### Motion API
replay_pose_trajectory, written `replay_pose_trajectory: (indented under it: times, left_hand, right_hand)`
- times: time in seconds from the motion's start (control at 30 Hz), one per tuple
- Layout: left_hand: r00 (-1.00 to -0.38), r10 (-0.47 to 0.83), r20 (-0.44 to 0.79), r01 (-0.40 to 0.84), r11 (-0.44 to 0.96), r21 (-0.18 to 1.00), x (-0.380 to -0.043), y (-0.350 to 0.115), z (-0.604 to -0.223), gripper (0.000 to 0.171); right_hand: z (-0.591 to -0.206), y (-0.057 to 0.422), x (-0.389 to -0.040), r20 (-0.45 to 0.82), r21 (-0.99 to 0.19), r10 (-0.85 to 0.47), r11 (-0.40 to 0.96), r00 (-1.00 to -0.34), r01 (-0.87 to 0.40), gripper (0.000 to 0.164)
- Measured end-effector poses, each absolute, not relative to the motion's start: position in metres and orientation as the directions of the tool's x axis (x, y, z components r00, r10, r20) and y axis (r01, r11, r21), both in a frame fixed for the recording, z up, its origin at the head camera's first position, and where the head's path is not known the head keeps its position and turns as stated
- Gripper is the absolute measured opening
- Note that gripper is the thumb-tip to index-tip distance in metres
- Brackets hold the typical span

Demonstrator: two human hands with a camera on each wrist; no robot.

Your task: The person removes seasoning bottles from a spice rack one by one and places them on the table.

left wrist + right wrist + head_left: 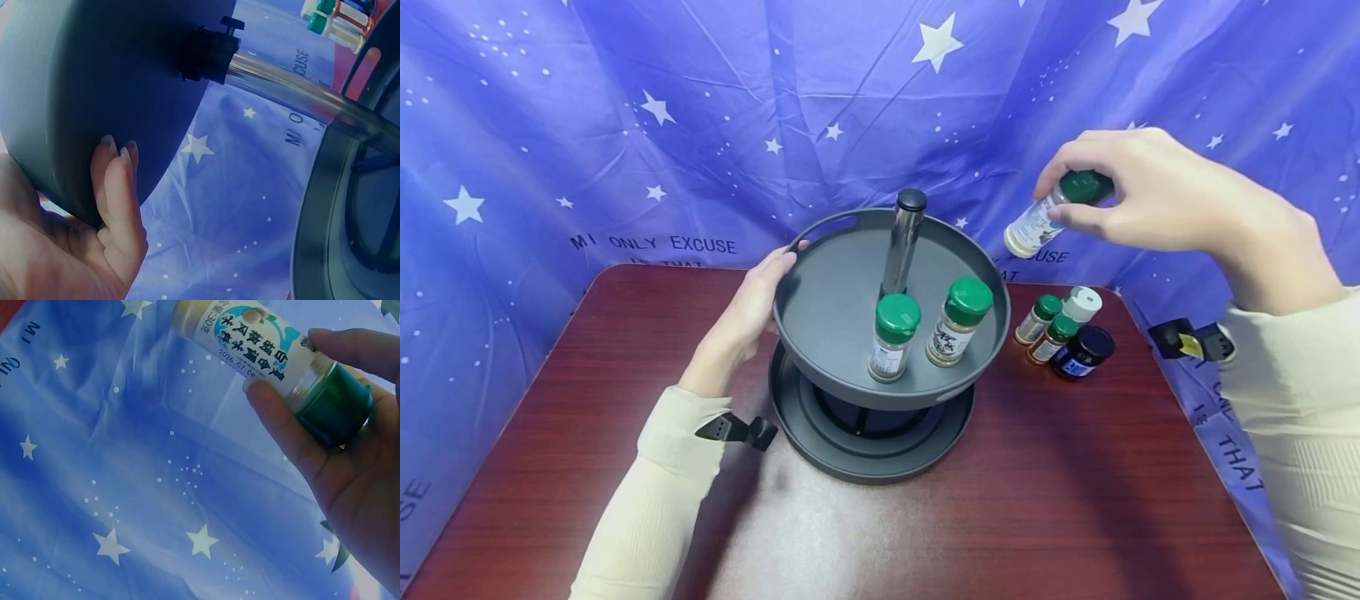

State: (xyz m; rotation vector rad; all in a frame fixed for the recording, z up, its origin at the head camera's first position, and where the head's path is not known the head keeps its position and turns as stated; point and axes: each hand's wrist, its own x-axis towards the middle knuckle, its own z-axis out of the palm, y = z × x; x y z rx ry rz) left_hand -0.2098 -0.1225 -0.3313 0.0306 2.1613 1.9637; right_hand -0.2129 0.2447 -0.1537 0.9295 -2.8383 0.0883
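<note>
My right hand grips a spice jar by its green cap, tilted in the air right of the stand. In the right wrist view, thumb and fingers close on the labelled spice jar. My left hand holds the left rim of the stand's dark grey upper tray. The left wrist view shows its fingers bent up against the underside. On that tray two green-capped spice jars, one near the front and one to its right, stand upright. A metal post rises through the tray.
The wider lower tray rests on the reddish-brown table. Right of the stand, several small containers cluster, including a black-lidded jar and a white-capped bottle. A blue star-print cloth hangs behind the table.
</note>
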Motion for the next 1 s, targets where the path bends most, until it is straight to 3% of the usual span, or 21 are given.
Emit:
replay_pose_trajectory:
  times: [0.5,1.0]
  left_hand:
    - [-0.975,0.176,-0.137,-0.118,0.115,0.986,-0.211,-0.121,-0.33,0.048]
    - [-0.974,0.175,-0.144,-0.125,0.115,0.985,-0.21,-0.123,-0.331,0.048]
  right_hand:
    - [-0.146,0.27,-0.219,0.123,0.019,-0.486,0.873,-0.865,-0.488,0.022]
    - [-0.15,0.303,-0.228,-0.105,0.064,-0.33,0.939,-0.938,-0.337,0.039]
